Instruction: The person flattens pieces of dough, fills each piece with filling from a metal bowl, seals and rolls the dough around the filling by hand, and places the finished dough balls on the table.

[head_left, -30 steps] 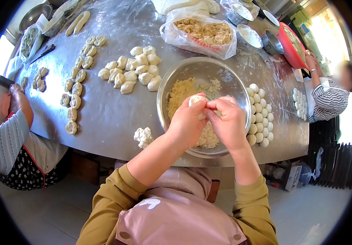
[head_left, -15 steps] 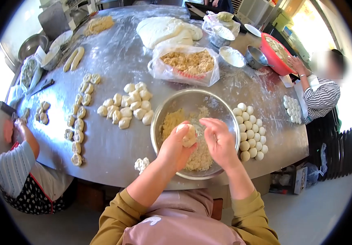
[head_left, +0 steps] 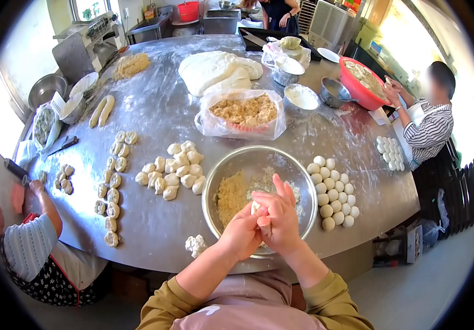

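The piece of dough (head_left: 255, 208) lay between the two hands, its pale upper end showing above the left thumb and just beside the bent right fingers; its remainder was hidden. The left hand (head_left: 241, 235) was curled around the piece, grasping it from the left. The right hand (head_left: 278, 220) lay against the left from the right side, some fingers bent over near the dough, others extended upward; whether it gripped the piece or only covered it could not be told.

Beneath both hands was a stainless-steel mixing bowl (head_left: 251, 159). Inside it, a yellow crumbly mixture (head_left: 231, 192) lay beyond the left hand, and a whiter crumbly mixture (head_left: 259, 182) lay beyond the right, partly hidden by the fingers. Outside the bowl, to the right of the right hand, smooth dough balls (head_left: 332, 195) formed a close cluster. To the left of the left hand, irregular dough lumps (head_left: 181, 159) were grouped; a ragged dough scrap (head_left: 196, 245) lay near the left wrist. Farther left stood a column of coiled dough pieces (head_left: 113, 196). Well beyond both hands, a translucent plastic bag (head_left: 270, 130) held brown crumbs (head_left: 242, 110), with a large dough mass (head_left: 215, 71) behind it.
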The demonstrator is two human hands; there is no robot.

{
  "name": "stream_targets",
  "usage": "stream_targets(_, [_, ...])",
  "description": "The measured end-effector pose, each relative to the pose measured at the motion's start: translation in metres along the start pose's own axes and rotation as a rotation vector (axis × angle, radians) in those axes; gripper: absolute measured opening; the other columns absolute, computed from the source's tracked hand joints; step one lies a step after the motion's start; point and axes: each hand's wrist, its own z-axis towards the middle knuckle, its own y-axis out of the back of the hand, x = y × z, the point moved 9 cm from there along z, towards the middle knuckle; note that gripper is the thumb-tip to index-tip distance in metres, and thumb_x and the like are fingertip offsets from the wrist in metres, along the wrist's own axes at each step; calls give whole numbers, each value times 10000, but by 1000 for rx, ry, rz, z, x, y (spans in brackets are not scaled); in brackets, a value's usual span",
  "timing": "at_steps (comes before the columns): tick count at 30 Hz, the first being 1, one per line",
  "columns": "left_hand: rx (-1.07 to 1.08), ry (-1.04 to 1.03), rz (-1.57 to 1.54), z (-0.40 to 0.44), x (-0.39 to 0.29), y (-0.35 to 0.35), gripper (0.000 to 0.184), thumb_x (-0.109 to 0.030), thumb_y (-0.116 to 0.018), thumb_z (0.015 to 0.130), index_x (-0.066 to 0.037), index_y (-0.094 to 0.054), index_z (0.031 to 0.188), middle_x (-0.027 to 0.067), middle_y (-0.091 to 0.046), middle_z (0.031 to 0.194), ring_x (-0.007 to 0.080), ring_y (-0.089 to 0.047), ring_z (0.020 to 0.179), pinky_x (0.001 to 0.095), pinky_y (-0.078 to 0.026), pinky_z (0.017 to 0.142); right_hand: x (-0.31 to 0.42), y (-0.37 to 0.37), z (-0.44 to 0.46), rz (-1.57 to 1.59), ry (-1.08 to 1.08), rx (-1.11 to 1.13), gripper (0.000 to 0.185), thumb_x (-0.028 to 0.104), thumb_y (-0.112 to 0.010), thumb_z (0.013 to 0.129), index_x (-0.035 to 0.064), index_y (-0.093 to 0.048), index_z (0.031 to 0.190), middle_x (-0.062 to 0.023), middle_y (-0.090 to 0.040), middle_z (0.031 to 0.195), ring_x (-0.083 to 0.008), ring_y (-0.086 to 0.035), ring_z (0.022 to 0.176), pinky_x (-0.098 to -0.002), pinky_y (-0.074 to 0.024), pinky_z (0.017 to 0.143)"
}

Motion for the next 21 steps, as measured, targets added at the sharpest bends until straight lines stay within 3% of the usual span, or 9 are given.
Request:
stream_targets(2, [83,-25,52,4,6,8,252,-176,-390,1035,-86,-474,1255,52,-570,1133,130,-566,1005,298,-488,866,5,3,1,11,-19,-25,430,437,-400,994,70,-588,1118,-94,-669,1106,-387,-396,1342,-487,-218,1112])
stream_targets(5, [-62,1,81,-6,4,1,264,-208,-406,1036,-72,-477,1251,65,-568,1146,138,-566,1021,303,-489,880,2,4,0,74,-46,15,398,376,-398,997,60,-584,1151,-111,-655,1140,-390,-380,1351,-492,-212,1117])
stream_targets(9, [66,-3,-4,0,11,4,305,-220,-412,1035,-38,-467,1274,71,-569,1147,165,-565,1065,304,-490,909,-5,21,1,315,-61,-61,435,355,-402,988,29,-551,1235,-163,-575,1276,-394,-342,1373,-508,-197,1125])
stream_targets(10, [93,-7,-32,0,9,2,314,-219,-413,1034,-29,-465,1278,76,-569,1147,177,-566,1078,306,-489,925,-6,24,0,268,-37,-33,483,365,-398,992,11,-490,1308,-216,-492,1361,-404,-298,1393,-510,-199,1125])
stream_targets(13, [64,-14,-43,-2,2,-5,331,-213,-420,1031,-4,-463,1284,90,-569,1136,219,-564,1116,319,-485,970,-19,29,11,55,-126,124,492,357,-385,1003,12,-437,1350,-217,-459,1394,-357,-380,1357,-507,-176,1132])
stream_targets(15, [17,-8,-28,-6,2,-3,329,-208,-424,1028,5,-469,1274,99,-566,1136,237,-574,1111,322,-495,974,-64,45,24,303,-339,-40,466,340,-375,1010,-14,-445,1304,-172,-649,1034,-275,-649,958,-433,-435,927])
stream_targets(16, [2,-5,-22,-7,2,-1,322,-205,-425,1027,6,-475,1265,102,-563,1142,240,-584,1093,320,-507,964,-84,65,43,305,-463,-80,460,349,-368,1013,-29,-495,1243,-142,-692,867,-248,-703,767,-394,-520,805])
stream_targets(18, [-39,-10,-42,-7,4,7,304,-182,-439,1020,13,-482,1249,124,-558,1142,271,-593,1076,317,-528,936,-124,102,74,155,-612,-193,505,397,-342,1012,-52,-565,1071,-113,-644,632,-246,-661,546,-341,-527,579])
stream_targets(21, [-83,-34,25,-1,8,26,323,-217,-439,1021,16,-483,1241,134,-560,1135,278,-591,1080,324,-525,940,-172,132,114,-104,-785,63,628,458,-285,1000,-53,-606,824,-136,-621,590,-248,-638,506,-381,-527,602])
